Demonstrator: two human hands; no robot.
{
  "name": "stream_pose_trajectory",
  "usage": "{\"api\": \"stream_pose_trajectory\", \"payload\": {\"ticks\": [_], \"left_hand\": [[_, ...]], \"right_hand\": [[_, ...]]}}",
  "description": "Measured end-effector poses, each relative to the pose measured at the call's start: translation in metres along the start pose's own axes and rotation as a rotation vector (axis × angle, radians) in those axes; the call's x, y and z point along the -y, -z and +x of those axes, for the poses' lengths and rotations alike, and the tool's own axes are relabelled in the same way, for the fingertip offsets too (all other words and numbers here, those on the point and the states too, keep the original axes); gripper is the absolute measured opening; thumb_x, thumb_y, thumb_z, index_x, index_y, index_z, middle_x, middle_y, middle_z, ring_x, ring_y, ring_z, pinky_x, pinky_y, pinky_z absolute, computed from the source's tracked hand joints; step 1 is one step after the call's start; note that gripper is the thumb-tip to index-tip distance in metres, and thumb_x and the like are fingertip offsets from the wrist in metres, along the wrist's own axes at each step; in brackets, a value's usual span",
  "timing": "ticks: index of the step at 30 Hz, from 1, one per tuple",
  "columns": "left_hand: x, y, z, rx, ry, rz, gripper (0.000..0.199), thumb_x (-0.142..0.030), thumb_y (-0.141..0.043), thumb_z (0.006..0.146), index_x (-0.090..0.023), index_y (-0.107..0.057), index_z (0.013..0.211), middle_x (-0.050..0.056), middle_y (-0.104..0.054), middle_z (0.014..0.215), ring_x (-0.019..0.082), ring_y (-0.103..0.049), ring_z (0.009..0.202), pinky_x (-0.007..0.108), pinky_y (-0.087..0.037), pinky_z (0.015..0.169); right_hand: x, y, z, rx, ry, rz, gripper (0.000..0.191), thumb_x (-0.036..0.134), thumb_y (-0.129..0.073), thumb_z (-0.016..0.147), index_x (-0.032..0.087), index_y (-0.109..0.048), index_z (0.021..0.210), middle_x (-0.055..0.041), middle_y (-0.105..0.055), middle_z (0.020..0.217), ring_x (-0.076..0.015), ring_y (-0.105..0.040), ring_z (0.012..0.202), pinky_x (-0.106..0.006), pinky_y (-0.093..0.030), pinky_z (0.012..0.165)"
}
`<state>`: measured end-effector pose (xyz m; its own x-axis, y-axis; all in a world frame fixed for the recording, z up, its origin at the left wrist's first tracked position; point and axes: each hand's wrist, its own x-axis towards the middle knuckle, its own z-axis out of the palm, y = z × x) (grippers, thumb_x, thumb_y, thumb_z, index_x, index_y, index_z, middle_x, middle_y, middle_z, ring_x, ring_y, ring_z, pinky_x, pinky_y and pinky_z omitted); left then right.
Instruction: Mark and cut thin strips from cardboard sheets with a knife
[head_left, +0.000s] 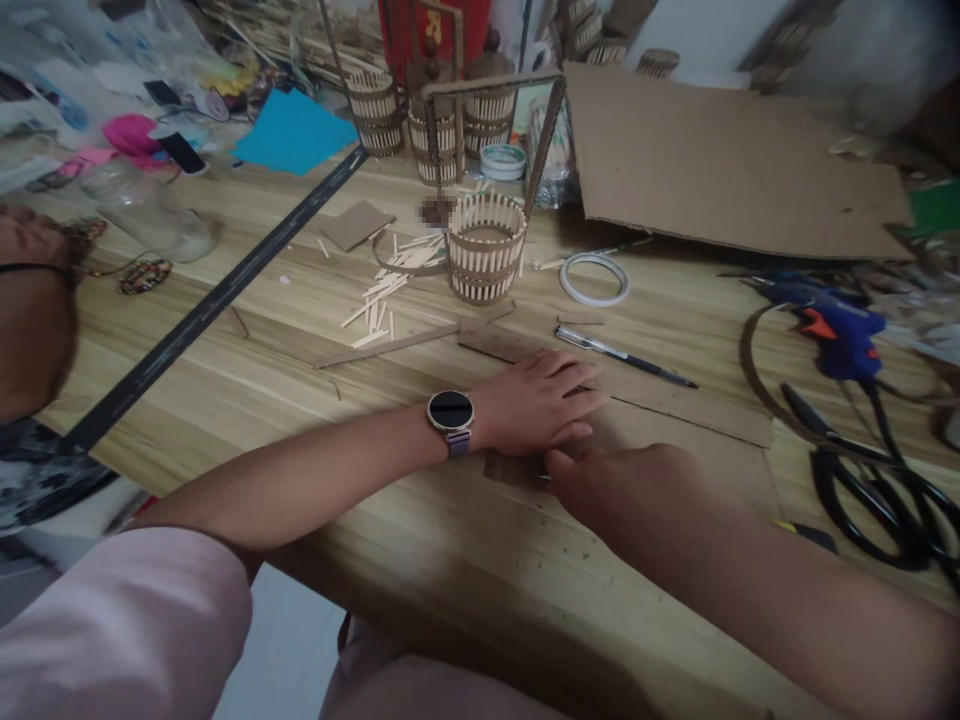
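My left hand [541,405], with a watch on its wrist, lies flat on a brown cardboard piece [697,455], fingers spread. Close beside it, my right hand [626,490] is closed low over the cardboard's near left part. A small bright glint shows under its fingertips, but what it grips is hidden. A narrow cardboard strip [690,412] runs along the sheet's far side, partly under my left fingers. Just beyond lies a pen [626,357]. Farther back stands a small basket [487,250] of pale sticks and cardboard bands, with a tall cardboard handle.
Pale sticks [382,295] lie left of the basket, a tape roll [595,279] right of it. A blue glue gun [844,335] and black-handled scissors [862,500] are at the right. A large cardboard sheet [720,170] lies behind. Another person's arm [34,320] rests at the left.
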<state>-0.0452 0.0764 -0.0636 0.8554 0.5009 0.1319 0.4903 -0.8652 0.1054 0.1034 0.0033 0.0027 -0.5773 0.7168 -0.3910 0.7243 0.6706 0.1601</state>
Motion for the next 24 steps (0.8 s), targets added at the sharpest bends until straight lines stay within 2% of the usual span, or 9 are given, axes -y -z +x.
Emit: {"api": "stream_pose_trajectory", "payload": {"ticks": [2, 4, 7, 11, 17, 24], "left_hand": [[0.0, 0.001, 0.0, -0.001, -0.006, 0.001, 0.045, -0.04, -0.051, 0.107, -0.016, -0.057, 0.145, 0.014, -0.046, 0.161, 0.03, -0.039, 0.147, 0.044, -0.029, 0.123], [0.0, 0.002, 0.0, 0.002, -0.016, 0.009, 0.044, -0.04, -0.049, 0.108, -0.015, -0.058, 0.144, 0.013, -0.046, 0.161, 0.03, -0.038, 0.147, 0.043, -0.028, 0.124], [0.0, 0.004, 0.001, 0.015, -0.023, 0.014, 0.044, -0.04, -0.047, 0.109, -0.016, -0.058, 0.144, 0.011, -0.045, 0.163, 0.031, -0.036, 0.149, 0.042, -0.027, 0.124], [0.0, 0.004, 0.001, 0.036, -0.025, -0.007, 0.047, -0.04, -0.047, 0.109, -0.015, -0.054, 0.148, 0.01, -0.043, 0.164, 0.032, -0.034, 0.152, 0.045, -0.026, 0.126], [0.001, 0.002, 0.001, 0.021, -0.026, -0.05, 0.046, -0.038, -0.05, 0.108, -0.016, -0.054, 0.148, 0.01, -0.043, 0.165, 0.033, -0.031, 0.154, 0.048, -0.027, 0.126], [0.0, 0.001, 0.001, 0.02, -0.023, -0.056, 0.047, -0.037, -0.049, 0.108, -0.014, -0.056, 0.148, 0.011, -0.043, 0.165, 0.033, -0.03, 0.155, 0.048, -0.026, 0.127]], "right_hand": [[-0.001, 0.005, 0.0, 0.111, 0.022, -0.031, 0.038, -0.007, -0.052, 0.082, 0.016, -0.074, 0.102, -0.0117, -0.079, 0.079, -0.0278, -0.076, 0.058, -0.026, -0.032, 0.037], [-0.002, 0.008, -0.001, 0.15, 0.036, -0.056, 0.038, -0.007, -0.049, 0.084, 0.017, -0.073, 0.1, -0.0117, -0.079, 0.083, -0.0274, -0.077, 0.06, -0.026, -0.03, 0.038], [-0.005, 0.007, -0.003, 0.141, 0.04, -0.074, 0.038, -0.006, -0.048, 0.086, 0.018, -0.073, 0.101, -0.0113, -0.079, 0.084, -0.0264, -0.076, 0.06, -0.027, -0.025, 0.039], [-0.013, -0.002, -0.009, 0.126, 0.022, -0.057, 0.03, 0.0, -0.055, 0.089, 0.021, -0.073, 0.1, -0.0081, -0.077, 0.073, -0.0249, -0.076, 0.06, -0.026, -0.021, 0.04], [-0.023, -0.013, -0.016, 0.113, 0.028, -0.099, 0.034, -0.005, -0.056, 0.082, 0.022, -0.073, 0.094, -0.0067, -0.074, 0.068, -0.0225, -0.073, 0.056, -0.031, -0.01, 0.041], [-0.036, -0.03, -0.027, 0.061, 0.011, 0.031, 0.03, 0.0, -0.059, 0.082, 0.025, -0.07, 0.095, 0.001, -0.071, 0.064, -0.0167, -0.066, 0.049, -0.03, -0.012, 0.043]]}}
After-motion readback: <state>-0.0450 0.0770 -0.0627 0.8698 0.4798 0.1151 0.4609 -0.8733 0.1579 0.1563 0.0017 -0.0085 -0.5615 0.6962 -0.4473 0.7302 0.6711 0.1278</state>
